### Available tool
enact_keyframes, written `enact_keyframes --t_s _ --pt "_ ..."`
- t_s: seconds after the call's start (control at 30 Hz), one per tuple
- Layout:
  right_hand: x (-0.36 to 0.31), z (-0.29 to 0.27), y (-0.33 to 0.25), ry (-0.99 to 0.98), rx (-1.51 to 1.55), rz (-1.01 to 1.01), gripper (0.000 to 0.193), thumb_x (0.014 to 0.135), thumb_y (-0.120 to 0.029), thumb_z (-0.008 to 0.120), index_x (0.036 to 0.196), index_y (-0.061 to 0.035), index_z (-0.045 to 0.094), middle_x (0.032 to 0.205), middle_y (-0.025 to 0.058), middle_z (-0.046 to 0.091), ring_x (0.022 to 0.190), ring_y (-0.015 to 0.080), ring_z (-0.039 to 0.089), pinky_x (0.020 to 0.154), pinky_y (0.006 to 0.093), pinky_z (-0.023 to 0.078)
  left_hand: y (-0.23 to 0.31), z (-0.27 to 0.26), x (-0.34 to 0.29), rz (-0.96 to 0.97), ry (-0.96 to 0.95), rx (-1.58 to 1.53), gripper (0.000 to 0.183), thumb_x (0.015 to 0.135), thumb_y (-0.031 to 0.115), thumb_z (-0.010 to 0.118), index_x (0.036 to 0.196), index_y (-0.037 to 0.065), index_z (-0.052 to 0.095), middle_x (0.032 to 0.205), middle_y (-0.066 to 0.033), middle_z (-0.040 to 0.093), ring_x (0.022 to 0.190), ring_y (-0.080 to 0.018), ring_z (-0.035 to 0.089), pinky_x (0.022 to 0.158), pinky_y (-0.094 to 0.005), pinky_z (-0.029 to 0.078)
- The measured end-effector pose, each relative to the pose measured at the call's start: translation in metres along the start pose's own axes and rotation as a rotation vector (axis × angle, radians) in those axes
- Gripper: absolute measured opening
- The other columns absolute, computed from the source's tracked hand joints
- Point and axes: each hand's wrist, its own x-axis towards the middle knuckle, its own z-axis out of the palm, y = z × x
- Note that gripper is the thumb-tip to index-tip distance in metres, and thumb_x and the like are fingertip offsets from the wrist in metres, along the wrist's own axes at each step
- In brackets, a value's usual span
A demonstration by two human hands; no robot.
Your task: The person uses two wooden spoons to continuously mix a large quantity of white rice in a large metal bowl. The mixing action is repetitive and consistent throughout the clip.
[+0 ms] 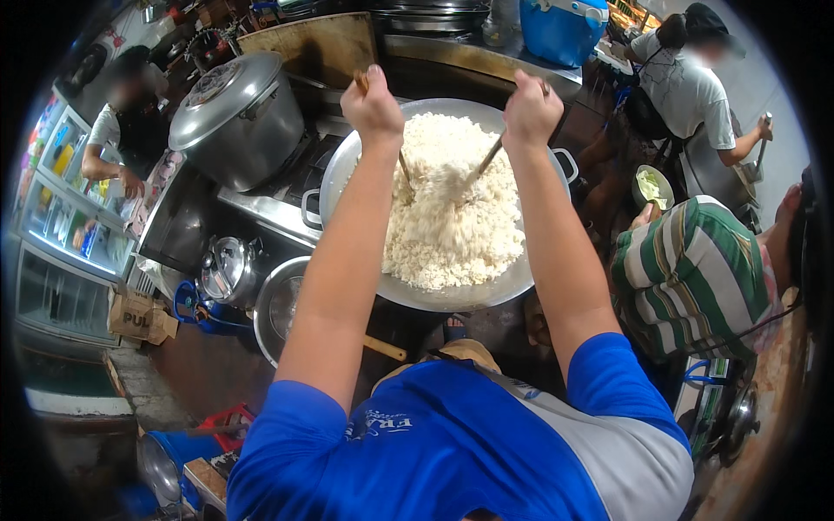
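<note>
White cooked rice point(443, 252) is heaped in a wide metal pan point(434, 301) with loop handles at its sides. My left hand point(375, 113) is closed around the upper end of a long-handled utensil point(405, 169), whose shaft runs down into the left part of the heap. A second long-handled utensil point(490, 157) slants into the middle of the rice, gripped by my right hand point(532, 115). Both hands are above the pan's far side. Where the right shaft enters, the rice is blurred by motion. The heads of both utensils are hidden, so their exact kind does not show.
A big lidded pot point(234, 130) stands left of the pan. Below it are a smaller pot point(228, 271) and a round metal vessel point(276, 304). A blue cooler point(565, 35) sits far right. At right, a person in stripes point(695, 278) is near a bowl point(653, 187); two others work nearby.
</note>
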Motion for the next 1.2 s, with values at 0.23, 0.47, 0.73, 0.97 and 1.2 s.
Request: enact_keyframes --t_s 0.23,0.47,0.73,0.97,1.2 --pt "0.032 0.012 -0.073 -0.157 -0.115 -0.023 0.028 0.088 -0.013 0.069 0.067 -0.0131 0.051 0.054 -0.0033 0.043 0.041 0.0087 0.038 0.037 0.0272 0.029 0.075 0.01 0.057 -0.179 0.021 -0.096 0.033 0.098 0.028 0.058 0.068 0.024 0.045 0.053 0.0086 0.039 0.037 -0.0065 0.034 0.031 -0.0244 0.022" --pt "0.046 -0.141 -0.044 0.148 -0.197 0.22 0.038 0.091 -0.018 0.065 0.062 -0.0184 0.04 0.052 -0.0048 0.034 0.039 0.0099 0.033 0.037 0.0276 0.026 0.022 -0.115 0.061 -0.304 0.153 0.061 0.034 0.096 0.026 0.061 0.071 0.012 0.043 0.051 0.0025 0.034 0.037 -0.0109 0.03 0.036 -0.0266 0.019" --pt "-0.014 -0.14 0.083 0.483 0.152 0.321 0.022 0.088 -0.017 0.061 0.073 -0.0076 0.048 0.055 0.0005 0.038 0.042 0.0144 0.039 0.038 0.0323 0.031 -0.111 -0.137 -0.008 -0.51 0.367 -0.461 0.043 0.099 0.028 0.06 0.063 0.014 0.04 0.056 0.0028 0.033 0.041 -0.0099 0.03 0.038 -0.0268 0.021" --pt "-0.005 -0.033 0.038 0.157 0.11 0.239 0.028 0.084 -0.009 0.064 0.065 -0.013 0.045 0.052 -0.0008 0.04 0.039 0.0117 0.038 0.036 0.0291 0.028 -0.055 -0.05 -0.009 -0.418 0.056 -0.331 0.031 0.098 0.023 0.059 0.074 0.011 0.043 0.055 0.0028 0.037 0.04 -0.0078 0.031 0.037 -0.026 0.022" --pt "0.046 0.026 -0.031 -0.141 -0.003 -0.06 0.029 0.09 -0.008 0.061 0.064 -0.0136 0.049 0.052 -0.0036 0.042 0.038 0.0095 0.038 0.035 0.0267 0.028 0.035 0.009 0.062 -0.371 -0.075 -0.2 0.027 0.097 0.021 0.059 0.075 0.013 0.045 0.054 0.0029 0.038 0.038 -0.0073 0.031 0.036 -0.0258 0.02"
